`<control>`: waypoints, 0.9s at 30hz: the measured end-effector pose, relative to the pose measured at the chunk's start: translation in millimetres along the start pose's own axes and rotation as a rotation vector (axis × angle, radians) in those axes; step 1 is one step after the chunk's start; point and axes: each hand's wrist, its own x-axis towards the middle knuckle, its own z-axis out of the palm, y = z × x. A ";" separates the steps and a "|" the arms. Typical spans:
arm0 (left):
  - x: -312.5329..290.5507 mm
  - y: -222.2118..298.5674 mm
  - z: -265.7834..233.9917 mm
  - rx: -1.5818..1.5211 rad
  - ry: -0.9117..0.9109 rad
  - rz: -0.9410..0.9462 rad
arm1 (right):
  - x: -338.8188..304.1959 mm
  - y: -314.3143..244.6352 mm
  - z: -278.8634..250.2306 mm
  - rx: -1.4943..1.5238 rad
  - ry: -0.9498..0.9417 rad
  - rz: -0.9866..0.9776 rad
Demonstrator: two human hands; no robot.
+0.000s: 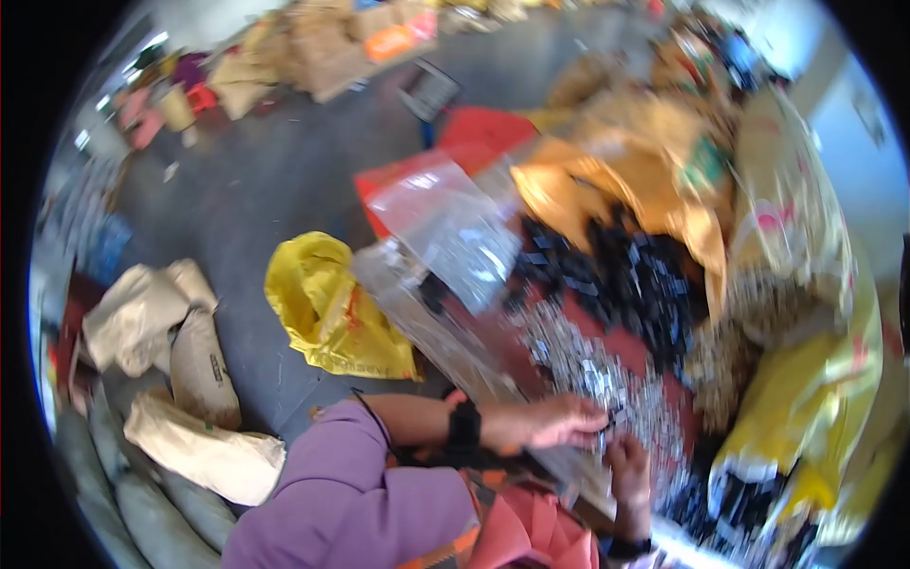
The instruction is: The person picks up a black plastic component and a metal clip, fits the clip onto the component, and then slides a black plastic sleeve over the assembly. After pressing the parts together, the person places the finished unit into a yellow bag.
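My left hand reaches in from the left over a reddish work surface, its thumb and fingers pinched together. A small dark piece shows at its fingertips, too blurred to name. Close beside it, my right hand is closed with its fingers curled; what it holds, if anything, is hidden. Just beyond both hands spreads a pile of small silvery metal-like pieces. Farther back lies a heap of black pieces, partly inside an orange bag.
A clear plastic bag lies over a red sheet at the work surface's far left edge. A yellow sack sits on the floor. Full yellowish sacks stand at the right, with tan pieces spilling out. Paper bags lie at left.
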 end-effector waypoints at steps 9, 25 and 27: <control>5.6 18.0 1.6 0.063 0.045 -0.130 | 4.5 -26.0 5.4 0.148 0.180 -0.189; 12.7 7.7 -0.2 0.140 0.035 -0.157 | 3.3 -17.9 3.0 -0.329 0.213 -0.562; 12.2 8.4 1.5 0.127 0.041 -0.160 | 3.8 -18.5 2.9 -0.348 0.223 -0.591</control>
